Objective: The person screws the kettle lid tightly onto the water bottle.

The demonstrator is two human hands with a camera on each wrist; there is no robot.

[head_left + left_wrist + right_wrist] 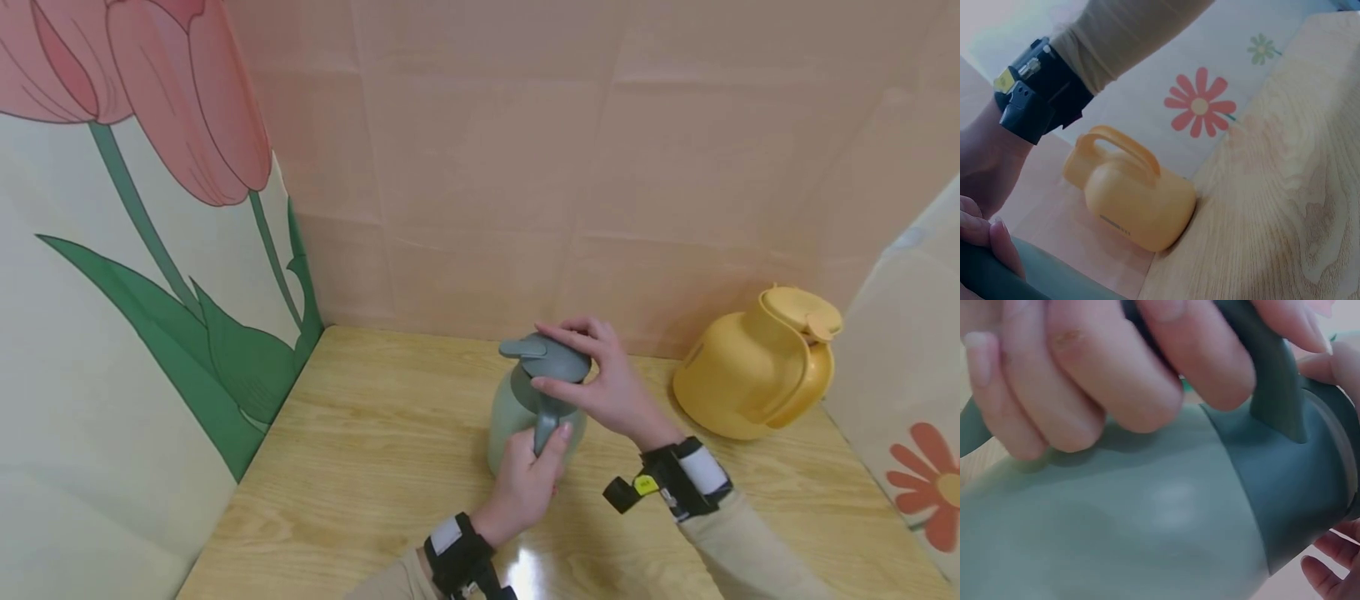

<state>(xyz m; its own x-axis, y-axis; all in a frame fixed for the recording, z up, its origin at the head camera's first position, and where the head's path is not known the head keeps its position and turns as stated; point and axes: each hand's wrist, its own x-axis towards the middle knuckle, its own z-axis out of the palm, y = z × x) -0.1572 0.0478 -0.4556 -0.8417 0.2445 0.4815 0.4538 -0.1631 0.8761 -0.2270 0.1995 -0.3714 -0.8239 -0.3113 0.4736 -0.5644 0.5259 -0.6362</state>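
A pale green vacuum jug [504, 421] with a grey-green lid [558, 360] stands on the wooden table in the head view. My left hand [522, 482] grips its handle [546, 427], thumb on top. In the right wrist view the left fingers [1116, 369] curl round that handle, close against the body. My right hand [611, 383] holds the lid from the right, thumb on the near side and fingers spread across the far side. The jug's spout points away to the left. Only a dark strip of the jug [1054, 275] shows in the left wrist view.
A yellow jug [738, 379] with its lid on stands at the back right of the wooden table [375, 433], near the corner. A pinkish-brown sheet [480, 167] rises behind the table. Printed flower panels [67, 333] flank both sides.
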